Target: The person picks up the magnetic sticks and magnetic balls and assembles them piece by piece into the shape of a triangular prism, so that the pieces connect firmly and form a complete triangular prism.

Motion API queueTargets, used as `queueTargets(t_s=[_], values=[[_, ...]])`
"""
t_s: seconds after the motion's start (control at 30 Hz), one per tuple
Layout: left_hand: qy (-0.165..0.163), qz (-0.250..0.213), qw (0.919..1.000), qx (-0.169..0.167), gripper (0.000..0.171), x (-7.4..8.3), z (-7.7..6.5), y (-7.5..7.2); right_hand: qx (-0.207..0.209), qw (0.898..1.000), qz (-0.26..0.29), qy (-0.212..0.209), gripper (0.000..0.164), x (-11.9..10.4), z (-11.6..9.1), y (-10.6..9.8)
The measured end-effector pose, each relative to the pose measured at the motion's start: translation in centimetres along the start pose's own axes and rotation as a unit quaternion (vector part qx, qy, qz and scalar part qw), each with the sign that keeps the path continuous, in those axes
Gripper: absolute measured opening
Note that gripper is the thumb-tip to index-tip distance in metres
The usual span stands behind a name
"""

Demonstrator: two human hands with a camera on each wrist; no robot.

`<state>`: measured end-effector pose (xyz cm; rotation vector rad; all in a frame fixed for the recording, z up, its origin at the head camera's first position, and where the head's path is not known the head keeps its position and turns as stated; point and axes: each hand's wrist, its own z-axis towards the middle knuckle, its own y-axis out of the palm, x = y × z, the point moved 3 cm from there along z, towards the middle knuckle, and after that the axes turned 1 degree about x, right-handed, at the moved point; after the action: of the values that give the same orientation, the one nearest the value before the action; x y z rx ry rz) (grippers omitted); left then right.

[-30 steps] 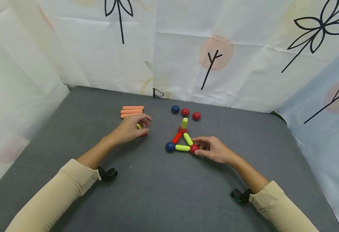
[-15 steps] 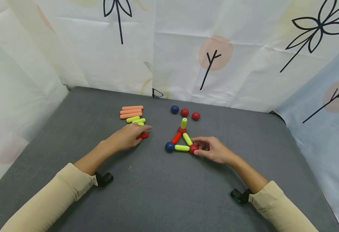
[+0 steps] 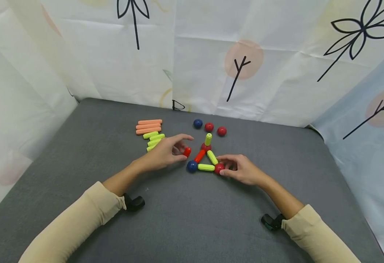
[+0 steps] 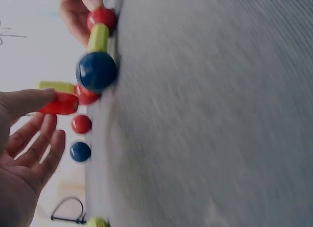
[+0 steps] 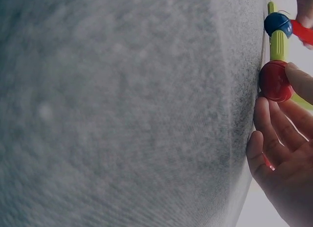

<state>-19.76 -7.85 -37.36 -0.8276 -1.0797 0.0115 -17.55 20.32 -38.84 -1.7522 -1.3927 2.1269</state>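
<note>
My left hand (image 3: pixel 165 151) pinches a short red rod (image 3: pixel 187 152) just left of a triangle of rods and balls. In the left wrist view that red rod (image 4: pixel 62 103) is held between thumb and fingers. At the triangle's left corner is a blue ball (image 3: pixel 192 166), joined by a yellow-green rod (image 3: pixel 206 167) to a red ball (image 3: pixel 219 168). My right hand (image 3: pixel 242 170) holds this red ball with thumb and fingers. Another red rod (image 3: pixel 200 156) and a yellow-green rod (image 3: pixel 212 157) run to the far red corner ball (image 3: pixel 206 147), from which a yellow-green rod (image 3: pixel 208 139) stands upright.
Behind the triangle lie a loose blue ball (image 3: pixel 198 124) and two red balls, one (image 3: pixel 209 127) beside the other (image 3: pixel 222 131). Orange rods (image 3: pixel 148 126) and several yellow-green rods (image 3: pixel 156 137) lie left on the grey table (image 3: pixel 192 219). A patterned white cloth (image 3: pixel 198 58) rises behind.
My left hand went down to the red rod beside the yellow-green rods, then carried it right, close to the triangle. My right hand has stayed on the red ball.
</note>
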Motion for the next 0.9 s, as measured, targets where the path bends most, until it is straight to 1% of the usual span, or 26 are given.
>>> queueTargets(t_s=[0.07,0.13,0.37,0.47,0.7,0.83,0.9], values=[[0.011,-0.03,0.9995,0.006,0.058,0.7,0.3,0.2,0.0,1.0,0.001,0.0,0.047,0.0,0.0,0.0],[0.022,-0.045,0.9988,0.004,0.057,1.0,0.5,0.5,-0.001,1.0,0.002,0.0,0.047,0.0,0.0,0.0],[0.05,-0.048,0.9975,-0.008,0.054,1.3,0.6,1.2,-0.004,1.0,0.0,-0.003,0.047,0.0,0.0,-0.1],[0.06,-0.05,0.9967,-0.019,0.053,1.4,0.6,1.3,-0.006,1.0,-0.001,0.0,0.046,0.1,0.0,-0.1],[0.057,-0.041,0.9963,-0.048,0.032,1.2,0.4,1.5,-0.008,1.0,-0.005,-0.003,0.045,0.1,0.1,-0.1],[0.062,-0.051,0.995,-0.06,0.031,1.3,0.3,1.6,-0.009,1.0,-0.005,-0.004,0.046,0.1,0.1,-0.1],[0.059,-0.053,0.9948,-0.063,0.032,1.3,0.3,1.5,-0.009,1.0,-0.005,-0.005,0.046,0.1,0.0,-0.1]])
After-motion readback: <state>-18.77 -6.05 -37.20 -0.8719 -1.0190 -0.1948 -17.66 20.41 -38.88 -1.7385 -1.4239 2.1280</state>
